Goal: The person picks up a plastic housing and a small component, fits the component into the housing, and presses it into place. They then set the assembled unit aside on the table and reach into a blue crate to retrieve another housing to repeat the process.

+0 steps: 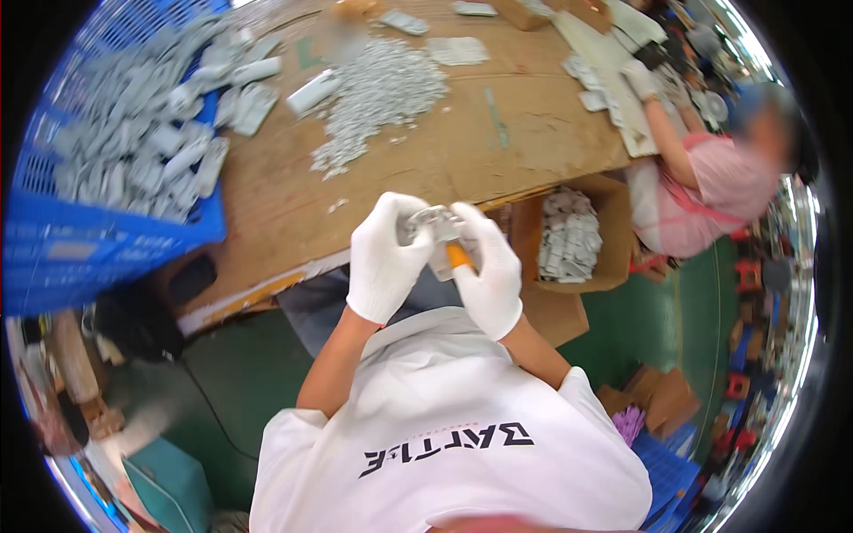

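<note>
White gloves cover both hands, which meet in front of my chest near the table's front edge. My left hand (386, 259) is closed around a small light-grey moulded part (433, 216), with the fingers hiding much of its shape. My right hand (490, 280) grips a tool with an orange handle (458, 256), its thumb lying along the handle. The right fingertips also reach the grey part's edge. The tool's working end cannot be made out. On the table beyond lies a heap of small grey pieces (386, 93), with a pale cylindrical part (313, 92) beside it.
A blue crate (115, 262) heaped with grey parts (133, 142) stands at the left. The cardboard-covered table (542, 124) spans the front. Right of my hands, a cardboard box (611, 258) holds more grey pieces. At the far right sits a co-worker (711, 191) wearing gloves.
</note>
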A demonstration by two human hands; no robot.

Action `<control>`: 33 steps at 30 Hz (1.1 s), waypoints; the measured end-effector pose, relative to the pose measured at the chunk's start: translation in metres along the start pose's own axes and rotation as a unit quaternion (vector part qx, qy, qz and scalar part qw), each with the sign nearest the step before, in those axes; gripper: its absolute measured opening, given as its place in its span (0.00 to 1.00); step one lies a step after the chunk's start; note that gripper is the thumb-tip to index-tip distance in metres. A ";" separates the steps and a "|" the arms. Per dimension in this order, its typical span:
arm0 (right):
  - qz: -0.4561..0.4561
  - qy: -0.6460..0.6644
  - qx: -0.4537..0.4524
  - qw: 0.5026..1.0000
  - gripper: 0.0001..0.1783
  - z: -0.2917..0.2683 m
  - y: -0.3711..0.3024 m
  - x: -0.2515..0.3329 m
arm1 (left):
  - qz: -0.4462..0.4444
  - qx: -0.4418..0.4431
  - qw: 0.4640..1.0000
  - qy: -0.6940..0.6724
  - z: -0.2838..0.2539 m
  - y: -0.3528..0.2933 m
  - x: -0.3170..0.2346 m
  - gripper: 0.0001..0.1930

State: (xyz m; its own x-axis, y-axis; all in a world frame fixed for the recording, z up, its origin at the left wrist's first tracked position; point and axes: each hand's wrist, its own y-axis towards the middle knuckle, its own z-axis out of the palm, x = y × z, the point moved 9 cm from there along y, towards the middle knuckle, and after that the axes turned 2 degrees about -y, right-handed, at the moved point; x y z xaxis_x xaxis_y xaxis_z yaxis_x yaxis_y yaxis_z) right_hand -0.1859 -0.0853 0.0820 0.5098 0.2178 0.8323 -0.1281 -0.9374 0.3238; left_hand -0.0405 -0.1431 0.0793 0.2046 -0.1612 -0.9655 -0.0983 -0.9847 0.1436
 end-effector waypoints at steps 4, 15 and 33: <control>0.063 0.085 -0.019 0.994 0.29 0.005 0.003 -0.008 | -0.022 0.027 0.996 -0.083 -0.005 -0.007 -0.003 0.17; -0.232 -0.152 -0.013 0.961 0.27 0.009 0.003 0.050 | 0.067 -0.100 0.991 0.055 -0.021 -0.029 -0.038 0.18; -0.205 -0.108 0.049 0.972 0.31 0.016 0.013 0.026 | 0.015 -0.074 0.994 0.074 -0.012 -0.013 -0.027 0.20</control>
State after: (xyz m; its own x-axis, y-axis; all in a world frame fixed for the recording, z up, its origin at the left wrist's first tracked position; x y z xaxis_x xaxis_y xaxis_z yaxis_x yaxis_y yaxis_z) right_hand -0.1609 -0.0958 0.1010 0.6691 0.5261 0.5248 0.1998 -0.8076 0.5549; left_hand -0.0329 -0.1269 0.1063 0.3468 -0.1872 -0.9191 0.0348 -0.9766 0.2120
